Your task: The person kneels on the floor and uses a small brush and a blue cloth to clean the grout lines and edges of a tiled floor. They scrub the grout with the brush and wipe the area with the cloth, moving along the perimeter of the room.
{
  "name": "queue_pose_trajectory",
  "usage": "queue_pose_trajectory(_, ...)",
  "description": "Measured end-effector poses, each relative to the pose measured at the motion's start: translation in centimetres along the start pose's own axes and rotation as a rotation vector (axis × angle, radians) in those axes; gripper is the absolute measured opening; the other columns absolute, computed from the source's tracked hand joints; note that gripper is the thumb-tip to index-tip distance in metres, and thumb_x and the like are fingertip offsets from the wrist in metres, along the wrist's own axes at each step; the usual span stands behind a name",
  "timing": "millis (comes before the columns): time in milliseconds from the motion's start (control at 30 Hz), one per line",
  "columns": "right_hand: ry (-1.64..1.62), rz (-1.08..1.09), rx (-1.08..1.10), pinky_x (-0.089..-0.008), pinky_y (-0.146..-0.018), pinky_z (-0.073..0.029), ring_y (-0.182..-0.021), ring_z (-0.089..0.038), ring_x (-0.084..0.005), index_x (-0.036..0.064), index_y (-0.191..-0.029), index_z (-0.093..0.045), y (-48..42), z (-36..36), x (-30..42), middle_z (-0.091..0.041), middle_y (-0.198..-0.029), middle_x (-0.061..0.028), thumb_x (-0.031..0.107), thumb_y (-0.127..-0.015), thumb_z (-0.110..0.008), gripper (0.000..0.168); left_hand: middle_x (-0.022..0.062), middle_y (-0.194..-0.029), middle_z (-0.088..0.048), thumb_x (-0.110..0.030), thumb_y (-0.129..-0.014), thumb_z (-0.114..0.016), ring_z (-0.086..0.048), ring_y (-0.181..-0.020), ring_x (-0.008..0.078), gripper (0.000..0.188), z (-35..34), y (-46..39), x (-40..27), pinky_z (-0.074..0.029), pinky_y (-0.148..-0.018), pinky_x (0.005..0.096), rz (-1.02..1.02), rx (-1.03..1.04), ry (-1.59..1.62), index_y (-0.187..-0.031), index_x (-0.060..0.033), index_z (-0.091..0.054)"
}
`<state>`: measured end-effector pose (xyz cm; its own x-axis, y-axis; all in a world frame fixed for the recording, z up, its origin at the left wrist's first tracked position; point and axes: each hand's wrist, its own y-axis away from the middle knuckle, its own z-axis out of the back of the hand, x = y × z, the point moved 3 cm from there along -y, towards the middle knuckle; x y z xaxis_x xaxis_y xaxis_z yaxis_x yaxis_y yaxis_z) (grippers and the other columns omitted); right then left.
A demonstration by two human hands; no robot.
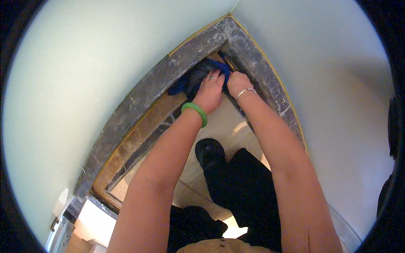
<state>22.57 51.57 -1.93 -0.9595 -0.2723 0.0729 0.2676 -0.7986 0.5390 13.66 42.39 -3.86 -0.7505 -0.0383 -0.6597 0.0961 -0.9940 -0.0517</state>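
A dark blue cloth (197,76) lies bunched on the floor's edge near the corner, against the grey marble skirting (152,85). My left hand (211,91), with a green bangle at the wrist, rests on the cloth with its fingers pointing to the corner. Just right of it, my right hand (239,83), with a silver bracelet, is closed at the cloth's right edge, beside the right-hand skirting. What its fingers grip is partly hidden. A narrow blue end (221,55) sticks out past the hands towards the corner.
Pale walls (79,79) rise on both sides of the corner. Brown and dark stone border strips (126,145) frame a ribbed beige floor (221,123). My dark shoe (209,151) and black trousers are below my hands. A bright opening (95,218) lies at lower left.
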Motion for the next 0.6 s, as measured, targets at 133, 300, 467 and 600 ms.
queue_pose_trajectory(133, -0.011, 0.036, 0.015, -0.0479, -0.086, -0.048, -0.095, -0.060, -0.0438, -0.002, -0.098, -0.066, 3.4, -1.3, -1.9, -0.063, -0.099, -0.0277, 0.030, -0.095, -0.038, 0.042, 0.0237, -0.136, -0.042, 0.001, -0.078, -0.050, -0.041, -0.124, 0.0398, 0.049, -0.3, -2.4, 0.8, -0.033, -0.105, 0.0438, 0.182, 0.133, 0.042, -0.126, 0.0043, -0.044)
queue_pose_trajectory(300, -0.001, -0.018, -0.024, -0.0489, -0.082, -0.050, -0.092, -0.062, -0.0431, -0.006, -0.092, -0.065, 2.2, -0.7, -1.8, -0.063, -0.098, -0.0282, 0.030, -0.097, -0.037, 0.046, 0.0207, -0.140, -0.039, -0.007, -0.081, -0.051, -0.046, -0.120, 0.0394, 0.052, -1.2, -5.1, 0.9, -0.039, -0.101, 0.0443, 0.237, 0.040, -0.078, -0.131, 0.0028, -0.041)
queue_pose_trajectory(467, 0.038, 0.061, 0.001, -0.0488, -0.078, -0.051, -0.088, -0.063, -0.0420, -0.004, -0.089, -0.066, 2.5, -4.5, -5.6, -0.063, -0.094, -0.0279, 0.031, -0.096, -0.038, 0.045, 0.0136, -0.132, -0.048, -0.009, -0.082, -0.050, -0.048, -0.116, 0.0327, 0.042, -0.9, -4.4, -0.5, -0.039, -0.099, 0.0488, 0.006, 0.413, -0.251, -0.124, -0.0045, -0.052)
queue_pose_trajectory(600, 0.030, 0.006, -0.025, -0.0486, -0.077, -0.051, -0.087, -0.063, -0.0409, -0.003, -0.089, -0.066, 4.9, -1.0, -3.7, -0.064, -0.094, -0.0273, 0.032, -0.096, -0.039, 0.045, 0.0124, -0.136, -0.046, -0.006, -0.079, -0.050, -0.043, -0.123, 0.0340, 0.043, 0.0, -2.9, -1.2, -0.034, -0.102, 0.0518, -0.060, 0.418, -0.111, -0.122, -0.0037, -0.053)
